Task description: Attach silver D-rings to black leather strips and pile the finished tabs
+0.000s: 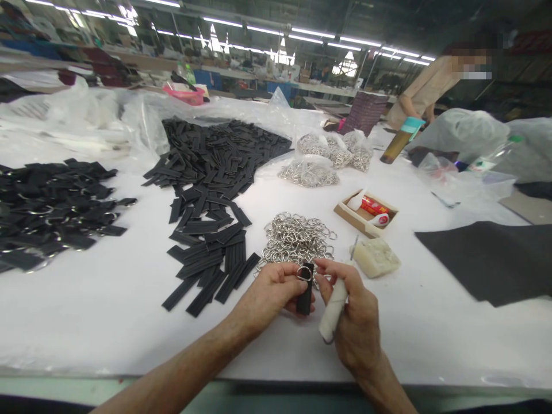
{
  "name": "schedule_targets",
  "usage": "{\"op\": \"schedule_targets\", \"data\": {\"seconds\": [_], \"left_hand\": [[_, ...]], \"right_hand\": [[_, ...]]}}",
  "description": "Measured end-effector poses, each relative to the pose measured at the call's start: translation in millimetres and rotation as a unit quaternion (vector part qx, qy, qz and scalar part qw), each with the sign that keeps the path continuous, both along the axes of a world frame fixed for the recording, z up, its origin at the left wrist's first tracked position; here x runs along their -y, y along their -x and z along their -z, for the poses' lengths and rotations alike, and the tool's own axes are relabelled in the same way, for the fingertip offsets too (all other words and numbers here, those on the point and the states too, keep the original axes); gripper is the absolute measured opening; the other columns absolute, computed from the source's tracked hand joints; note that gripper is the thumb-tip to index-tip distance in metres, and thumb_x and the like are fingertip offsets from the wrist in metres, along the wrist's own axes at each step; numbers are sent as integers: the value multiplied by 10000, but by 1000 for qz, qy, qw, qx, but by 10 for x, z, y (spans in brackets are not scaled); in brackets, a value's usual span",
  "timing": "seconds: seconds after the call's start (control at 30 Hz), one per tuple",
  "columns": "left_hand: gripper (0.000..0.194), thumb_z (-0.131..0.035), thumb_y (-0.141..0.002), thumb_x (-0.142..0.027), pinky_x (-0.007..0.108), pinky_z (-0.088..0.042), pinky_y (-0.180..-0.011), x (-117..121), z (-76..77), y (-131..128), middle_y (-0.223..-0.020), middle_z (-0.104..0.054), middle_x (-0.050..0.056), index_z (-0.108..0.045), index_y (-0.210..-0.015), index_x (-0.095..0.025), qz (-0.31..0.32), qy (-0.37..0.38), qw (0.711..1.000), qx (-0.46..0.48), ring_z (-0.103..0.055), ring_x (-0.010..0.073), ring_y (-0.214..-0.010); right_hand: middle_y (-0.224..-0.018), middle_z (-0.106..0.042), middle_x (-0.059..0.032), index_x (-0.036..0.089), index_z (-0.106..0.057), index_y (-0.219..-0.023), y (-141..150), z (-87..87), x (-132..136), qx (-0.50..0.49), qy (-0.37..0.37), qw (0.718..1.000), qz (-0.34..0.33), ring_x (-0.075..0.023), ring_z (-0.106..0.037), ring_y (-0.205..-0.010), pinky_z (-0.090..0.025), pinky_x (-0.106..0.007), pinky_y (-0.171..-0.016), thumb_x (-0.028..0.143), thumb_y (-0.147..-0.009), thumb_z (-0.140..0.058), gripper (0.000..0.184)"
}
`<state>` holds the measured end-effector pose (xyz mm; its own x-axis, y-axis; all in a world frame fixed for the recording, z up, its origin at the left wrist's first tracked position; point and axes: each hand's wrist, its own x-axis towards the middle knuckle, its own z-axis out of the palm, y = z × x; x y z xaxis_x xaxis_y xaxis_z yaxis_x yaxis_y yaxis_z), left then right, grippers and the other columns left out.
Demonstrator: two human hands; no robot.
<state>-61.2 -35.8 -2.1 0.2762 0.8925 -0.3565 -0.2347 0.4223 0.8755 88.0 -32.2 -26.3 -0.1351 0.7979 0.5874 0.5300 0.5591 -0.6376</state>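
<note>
My left hand point(276, 290) is closed on a short black strip point(304, 302), held upright. A silver D-shaped ring point(304, 272) lies across the strip near its top, by my left thumb. My right hand point(356, 313) wraps round a thin-bladed tool with a white wrapped handle point(334, 310); its narrow metal end points up and away. The right thumb and index finger are close beside the strip's top; whether they touch it I cannot tell. Just beyond both hands is a heap of loose metal rings point(297, 238). A yellowish-white block point(376, 257) sits right of them.
Loose black strips point(215, 155) form a large pile, with ringed strips point(52, 201) at far left. Behind the rings are bagged rings point(310, 169), a cardboard tray point(362, 227) and a bottle point(401, 141). Black sheets point(487, 259) lie right. Another person point(426, 86) stands across the table.
</note>
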Motion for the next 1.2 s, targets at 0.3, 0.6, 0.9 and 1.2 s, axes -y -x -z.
{"op": "schedule_targets", "data": {"seconds": [0.3,0.6,0.9,1.2], "left_hand": [[102,-532,-738,-159,246,-467,-545,26,-16,-19,-588,-605,10,-628,-730,-125,12,-19,998,-61,-573,118,-530],[164,-476,-777,-192,248,-489,-515,39,-46,-26,-650,-601,35,-625,-764,-125,27,-56,986,-154,-581,151,-610],[221,-449,-807,-159,237,-460,-542,87,-31,-25,-683,-621,14,-628,-935,-169,25,-181,948,-260,-546,131,-555],[455,-467,-824,-164,249,-458,-598,89,-6,2,-673,-649,-6,-523,-1270,-234,11,-235,927,-293,-561,150,-584]], "right_hand": [[-754,-636,-4,215,-563,-934,65,-105,-9,-14,53,998,-9,-134,-606,-631,-486,-234,-562,157,-850,-528,108],[-777,-627,8,213,-542,-853,-26,-235,-69,-57,154,986,16,-138,-593,-707,-445,-225,-586,200,-831,-569,37],[-727,-595,19,217,-544,-810,-55,-330,-118,-19,196,980,-13,-135,-542,-677,-435,-247,-622,198,-814,-558,25],[-715,-569,23,216,-529,-780,-115,-439,-167,-44,236,970,-42,-126,-525,-657,-422,-222,-568,229,-821,-552,49]]}}
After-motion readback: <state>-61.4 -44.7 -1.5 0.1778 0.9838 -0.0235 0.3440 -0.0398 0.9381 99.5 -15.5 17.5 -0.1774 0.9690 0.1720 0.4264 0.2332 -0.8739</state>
